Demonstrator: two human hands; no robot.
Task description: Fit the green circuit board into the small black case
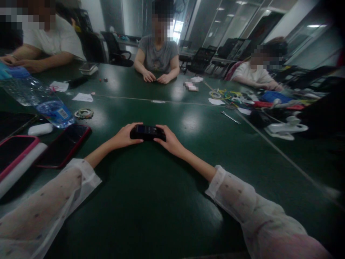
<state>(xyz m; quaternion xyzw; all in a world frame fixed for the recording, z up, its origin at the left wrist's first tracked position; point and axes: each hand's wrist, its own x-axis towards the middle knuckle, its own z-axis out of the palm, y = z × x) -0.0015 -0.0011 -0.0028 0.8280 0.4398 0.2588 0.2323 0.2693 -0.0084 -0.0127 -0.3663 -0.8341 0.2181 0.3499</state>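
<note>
A small black device (147, 132) with a dark screen on its upper face is at the middle of the green table (140, 201). My left hand (125, 137) grips its left end, thumb along the near side and fingers at the far side. Its right end is held the same way by my right hand (169, 140). Faint light marks show on the screen, too small to read. Whether the device rests on the table or is slightly raised, I cannot tell.
At left lie a water bottle (55, 112), a red-edged phone (66, 145), a white case (40, 129) and a bracelet (83, 114). At right are a wrench (230, 117), a white gadget (287, 127) and tangled cables (223, 95). Three people sit across the table.
</note>
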